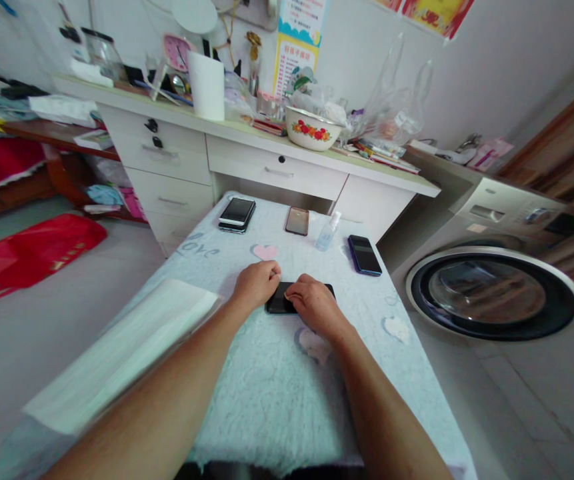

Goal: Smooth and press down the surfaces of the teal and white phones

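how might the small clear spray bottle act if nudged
The spray bottle would probably tip easily, standing tall and narrow on soft-looking cloth. Its small, plastic-looking body suggests it's light, and its smooth sides could feel slippery.

The right grip (pixel 314 305) hides part of the black phone (pixel 277 303).

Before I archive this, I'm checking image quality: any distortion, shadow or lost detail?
Head view: wide-lens stretching toward the edges, drawing out the washer door; head view: soft shading low on the cloth; head view: the black phone shows little surface detail.
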{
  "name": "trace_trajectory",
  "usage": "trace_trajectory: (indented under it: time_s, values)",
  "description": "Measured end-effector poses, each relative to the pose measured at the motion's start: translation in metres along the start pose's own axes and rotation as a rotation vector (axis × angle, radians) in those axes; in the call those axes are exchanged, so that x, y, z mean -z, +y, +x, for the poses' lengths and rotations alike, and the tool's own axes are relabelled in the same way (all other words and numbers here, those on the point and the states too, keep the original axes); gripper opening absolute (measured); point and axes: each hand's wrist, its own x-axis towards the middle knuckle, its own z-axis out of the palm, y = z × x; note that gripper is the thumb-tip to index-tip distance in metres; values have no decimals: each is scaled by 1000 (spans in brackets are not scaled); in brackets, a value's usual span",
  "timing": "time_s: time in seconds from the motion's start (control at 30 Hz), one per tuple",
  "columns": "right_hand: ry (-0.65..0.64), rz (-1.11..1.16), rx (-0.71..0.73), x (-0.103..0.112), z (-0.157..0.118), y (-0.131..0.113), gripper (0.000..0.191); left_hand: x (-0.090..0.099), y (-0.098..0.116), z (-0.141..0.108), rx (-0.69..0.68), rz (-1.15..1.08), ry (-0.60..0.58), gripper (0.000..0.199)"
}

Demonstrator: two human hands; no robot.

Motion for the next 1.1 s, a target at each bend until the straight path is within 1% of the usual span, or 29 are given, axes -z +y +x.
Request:
trace_trajectory:
  time_s: [0.23, 0.4, 0.53, 0.73, 0.83, 1.0, 1.1]
  values:
    - [-30, 157, 110, 2, -4, 2, 19, 0, 0, 0, 6, 0, 9, 15]
    - [-66, 202, 186, 4, -7, 2, 20, 2, 1, -1, 13, 2, 2, 16]
    - [-103, 212, 215, 8, -9, 0, 22, 2, 1, -1, 9, -4, 0, 16]
    - [-194, 212, 212, 14, -10, -2, 24, 3, 1, -1, 10, 2, -9, 17]
    - [-220, 211, 200, 15, -10, -2, 25, 3, 2, -1, 14, 1, -10, 17]
    - [-183, 232, 203, 13, -10, -1, 23, 2, 1, -1, 10, -7, 2, 16]
    - [-148, 239, 172, 10, -9, -1, 22, 2, 1, -1, 3, -9, 5, 16]
